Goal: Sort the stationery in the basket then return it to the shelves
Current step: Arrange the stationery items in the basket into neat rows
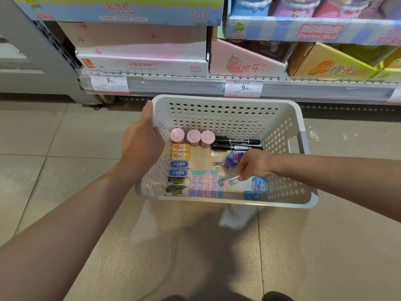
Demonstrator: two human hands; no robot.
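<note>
A white perforated basket [225, 101] sits on the tiled floor in front of the shelves. My left hand [142, 140] grips its left rim. Inside the basket my right hand [253, 165] pinches a small pink and teal eraser [231, 181]. Three pink round containers [193, 136] stand at the back left, two black markers [237, 144] beside them. Boxed erasers [180, 168] line the left wall. Pastel lead cases [204, 185] lie in a row at the front. Blue pencil sharpeners [258, 184] lie at the front right, blue-red ones [233, 160] near my right fingers.
The bottom shelf [173, 85] runs behind the basket with price tags [110, 82] reading 9.90. Display boxes of slime stand on it: a pink one [143, 51], a guava one [245, 61] and an orange one [332, 64]. A grey shelf upright [43, 51] stands at the left.
</note>
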